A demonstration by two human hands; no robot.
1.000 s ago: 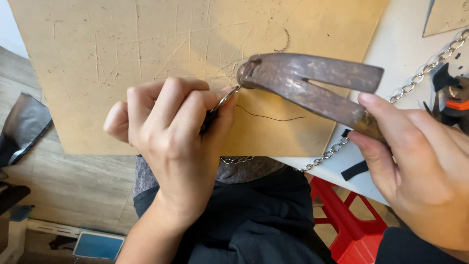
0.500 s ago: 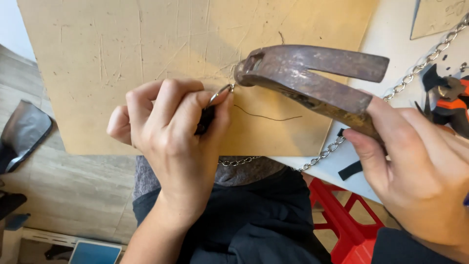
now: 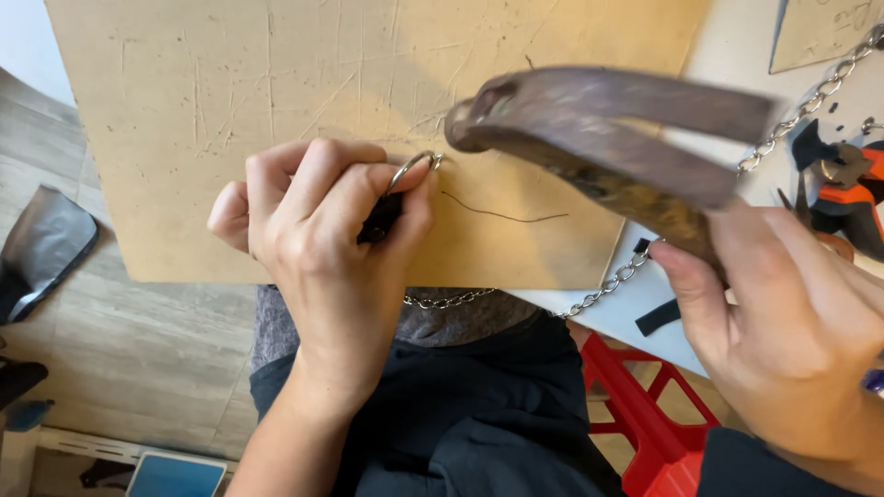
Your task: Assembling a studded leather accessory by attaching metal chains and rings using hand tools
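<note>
My left hand (image 3: 322,230) pinches a small metal ring (image 3: 412,167) with a dark piece attached, held against a scratched tan board (image 3: 276,83). My right hand (image 3: 783,331) grips the handles of a large rusty brown plier-like tool (image 3: 599,129), raised and blurred, its head just right of the ring. A thin dark thread (image 3: 502,214) lies on the board below the tool.
A silver chain (image 3: 608,285) runs from under the board across the white table to the upper right. Orange-and-black pliers (image 3: 847,189) lie at the right edge. A red stool (image 3: 645,414) stands below. A dark bag (image 3: 41,248) lies on the wooden floor at left.
The rusty tool has lifted toward the camera and looks larger and blurred. My left hand keeps the ring on the board, nearly unmoved.
</note>
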